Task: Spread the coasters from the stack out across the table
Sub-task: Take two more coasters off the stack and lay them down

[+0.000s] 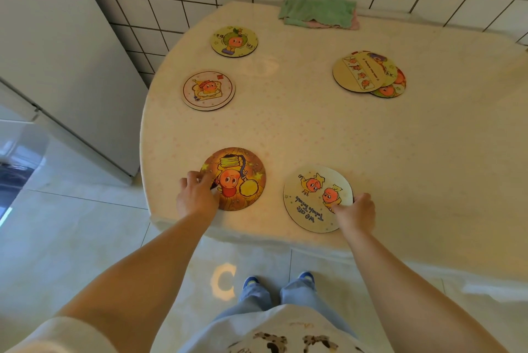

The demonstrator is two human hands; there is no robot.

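- Tabletop [285, 129]: four coasters lie apart, leaving gaps for more.
- Stack [368, 74], far right: a few remain, fanned.
- Left hand [197, 195] pinches the orange coaster [240, 178]; right hand [355, 211] pinches the pale coaster [314, 198], apparently positioning both.

The stack [368, 72] hides its lower coasters — only slivers of two or three show, so the count is unclear. The left hand [197, 195] covers the orange coaster's [237, 178] near-left edge; the bench [428, 152] runs off the frame at right.
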